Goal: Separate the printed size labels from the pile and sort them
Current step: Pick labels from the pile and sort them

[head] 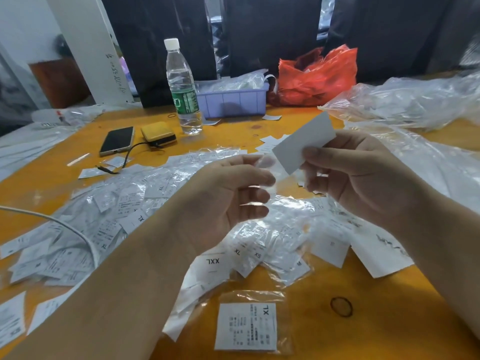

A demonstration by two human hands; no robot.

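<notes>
Head view: soft, even indoor light, moderately bright, slightly hazy overall.

Glare patches sit on the clear plastic sleeves and the crumpled bags at far right; the water bottle shows small highlights. Shadows under both forearms are faint and diffuse on the orange table. Left hand fingertips smear with motion blur. Wide-angle bending stretches the frame edges; the dark backdrop loses detail.

One water bottle, one phone, one yellow pad-like box, one lilac tray and one orange bag sit on the counter. Two rubber bands lie loose. Two hands are up, sharing one blank label. The pile of labels is too many to count.
</notes>
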